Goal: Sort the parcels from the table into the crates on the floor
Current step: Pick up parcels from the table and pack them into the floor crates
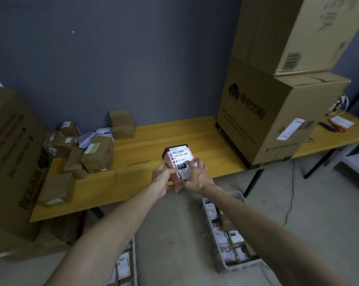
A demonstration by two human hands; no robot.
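A: Hand status?
B: I read left hand [161, 178] and right hand [197, 178] both gripping the pink parcel [178, 156], fingers curled on it, above the table [174, 132] near edge.
A: Other parcels?
B: Brown parcels [87, 154] piled at the table's left end

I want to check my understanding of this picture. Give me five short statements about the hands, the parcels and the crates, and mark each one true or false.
1. The left hand and the right hand both hold the pink parcel. True.
2. The label on that parcel reads 070-070-A80. True.
3. The brown parcels are piled at the right end of the table. False: they lie on its left part.
4. The grey crate on the floor under the right arm is empty. False: it holds parcels.
5. A large cardboard box stands on the table. True.
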